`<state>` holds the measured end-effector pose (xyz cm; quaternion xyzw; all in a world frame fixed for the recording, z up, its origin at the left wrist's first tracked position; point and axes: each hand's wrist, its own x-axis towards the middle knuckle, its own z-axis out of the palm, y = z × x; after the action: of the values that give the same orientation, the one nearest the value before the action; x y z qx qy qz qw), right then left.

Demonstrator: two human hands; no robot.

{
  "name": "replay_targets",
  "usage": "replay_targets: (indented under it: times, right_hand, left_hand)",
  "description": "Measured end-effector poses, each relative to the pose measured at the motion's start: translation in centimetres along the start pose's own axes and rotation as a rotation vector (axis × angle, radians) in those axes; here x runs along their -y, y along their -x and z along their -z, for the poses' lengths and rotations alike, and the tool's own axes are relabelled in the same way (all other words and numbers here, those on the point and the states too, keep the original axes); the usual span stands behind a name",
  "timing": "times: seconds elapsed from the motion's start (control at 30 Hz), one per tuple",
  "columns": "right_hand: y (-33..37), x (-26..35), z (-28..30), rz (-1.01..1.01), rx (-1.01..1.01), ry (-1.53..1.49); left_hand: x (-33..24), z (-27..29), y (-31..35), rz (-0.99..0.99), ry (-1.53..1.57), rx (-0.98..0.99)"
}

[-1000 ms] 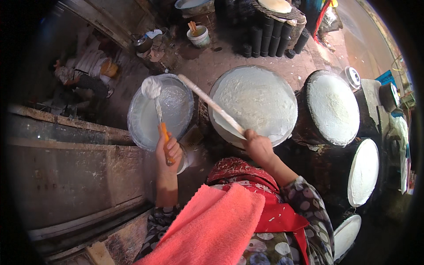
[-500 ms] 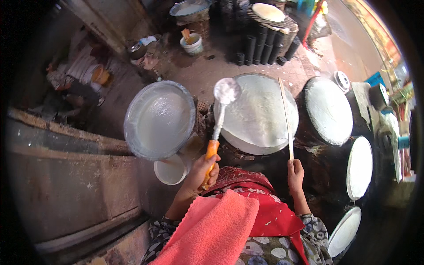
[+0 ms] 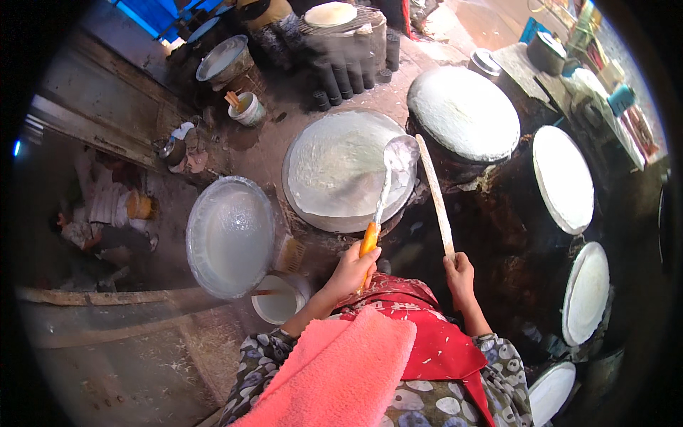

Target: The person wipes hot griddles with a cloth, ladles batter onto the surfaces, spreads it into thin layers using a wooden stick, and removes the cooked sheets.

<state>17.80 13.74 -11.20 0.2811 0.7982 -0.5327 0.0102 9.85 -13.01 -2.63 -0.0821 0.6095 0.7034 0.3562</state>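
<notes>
My left hand (image 3: 348,274) is closed round the orange handle of a ladle (image 3: 401,152) whose metal bowl is coated with white batter. That bowl hangs over the right edge of a round griddle (image 3: 341,203) covered with a pale, spread layer. In my right hand (image 3: 460,276) is the lower end of a long, flat wooden stick (image 3: 435,196). It points up and away, its tip close to the ladle's bowl. Left of the griddle stands a wide basin (image 3: 231,245) of white liquid batter, with a white bucket (image 3: 276,302) just below it.
More round white-topped griddles curve along my right, the nearest one (image 3: 464,114) ahead. Behind are a small bucket (image 3: 247,110) with wooden handles, dark upright cylinders (image 3: 341,78) and a flat round bread (image 3: 330,14) on a grate. A person (image 3: 107,220) is at far left.
The view has turned to the right. The ladle has shifted from the front griddle's left edge to its right edge, closer to the stick. Both hands keep their grip.
</notes>
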Motion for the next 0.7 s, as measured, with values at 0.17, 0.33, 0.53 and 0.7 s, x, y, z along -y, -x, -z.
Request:
replay_targets:
  times: [0.17,0.33,0.53,0.7]
  right_hand:
    - [0.8,-2.3,0.3,-0.009,0.042,-0.063]
    - [1.7,-3.6,1.0,0.058,0.091,0.004]
    - [3.1,-4.3,2.0,0.068,0.168,0.040]
    - [4.0,-6.0,1.7,0.126,0.212,0.139]
  left_hand:
    - [3.3,-1.5,-0.7,-0.078,-0.181,-0.068]
    - [6.1,-2.3,-0.2,-0.130,-0.362,-0.207]
    - [8.1,-3.5,1.2,-0.150,-0.410,-0.330]
    - [10.0,-3.6,2.4,-0.149,-0.284,-0.359]
